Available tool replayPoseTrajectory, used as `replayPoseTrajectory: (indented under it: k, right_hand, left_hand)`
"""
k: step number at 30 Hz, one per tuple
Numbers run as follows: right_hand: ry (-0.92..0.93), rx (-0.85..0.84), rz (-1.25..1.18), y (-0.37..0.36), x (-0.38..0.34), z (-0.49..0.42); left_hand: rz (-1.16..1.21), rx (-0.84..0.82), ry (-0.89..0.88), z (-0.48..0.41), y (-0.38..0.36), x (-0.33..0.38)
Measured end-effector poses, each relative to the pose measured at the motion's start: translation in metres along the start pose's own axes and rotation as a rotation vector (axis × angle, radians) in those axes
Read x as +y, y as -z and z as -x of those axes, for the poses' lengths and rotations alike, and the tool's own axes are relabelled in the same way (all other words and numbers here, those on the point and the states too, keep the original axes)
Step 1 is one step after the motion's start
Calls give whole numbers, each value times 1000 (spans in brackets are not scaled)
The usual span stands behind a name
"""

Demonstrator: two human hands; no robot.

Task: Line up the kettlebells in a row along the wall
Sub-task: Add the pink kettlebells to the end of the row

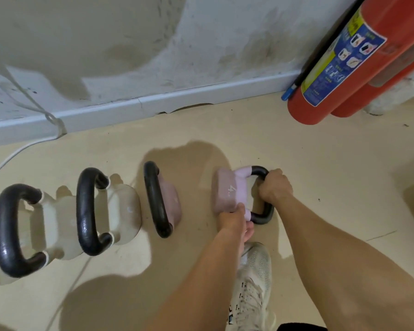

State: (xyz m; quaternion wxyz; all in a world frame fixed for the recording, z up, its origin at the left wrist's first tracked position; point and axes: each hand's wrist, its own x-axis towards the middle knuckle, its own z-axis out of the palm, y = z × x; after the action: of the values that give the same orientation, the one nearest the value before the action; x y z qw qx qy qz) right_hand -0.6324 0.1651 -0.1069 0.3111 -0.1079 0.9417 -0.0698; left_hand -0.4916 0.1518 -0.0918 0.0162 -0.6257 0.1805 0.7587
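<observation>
A pink kettlebell marked "4" lies tipped on the beige floor, its black handle pointing right. My right hand is wrapped around that handle. My left hand grips the near lower corner of its pink body. To the left, three kettlebells stand in a row: another pink kettlebell with a black handle, then a cream kettlebell, then a second cream kettlebell at the far left. The row runs roughly parallel to the wall, with a strip of floor between.
A white skirting board runs along the stained wall. Two red fire extinguishers stand at the right by the wall. A white cable trails at the left. My white shoe is just behind the held kettlebell.
</observation>
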Motion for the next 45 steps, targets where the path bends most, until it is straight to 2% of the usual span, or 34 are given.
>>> replayPoseTrajectory:
  k: [3,5,8,11,13,18,21,24,28,34,40,42,45]
  right_hand:
    - [77,21,-142,14,-1,6]
    - [97,-2,-350,28,-11,19]
    - [67,-250,-787,43,-42,50]
    - [22,-609,-987,42,-76,83]
    - [65,-654,-957,30,-96,100]
    - [217,-278,-630,-5,-131,126]
    - [212,-198,-547,-11,-131,121]
    - [233,-174,-536,-7,-130,112]
    - [211,-208,-628,3,-124,100]
    - [229,-221,-562,-9,-135,108]
    - [216,-266,-621,-4,-130,114]
    - [180,-336,-698,3,-130,120]
    - [86,-532,-819,19,-126,125]
  left_hand:
    - [66,-4,-27,3,0,-2]
    - [124,-18,-50,13,2,1]
    - [175,-53,-78,31,12,11]
    - [207,-78,-53,43,27,21]
    - [278,-83,-28,48,41,27]
    - [328,-126,3,49,74,32]
    - [228,-160,8,47,76,35]
    - [226,-196,3,46,68,35]
    - [246,-186,-12,44,56,36]
    - [289,-183,8,38,65,33]
    - [344,-178,-15,48,61,34]
    - [351,-195,-45,54,60,33]
    - [346,-219,-73,64,61,30]
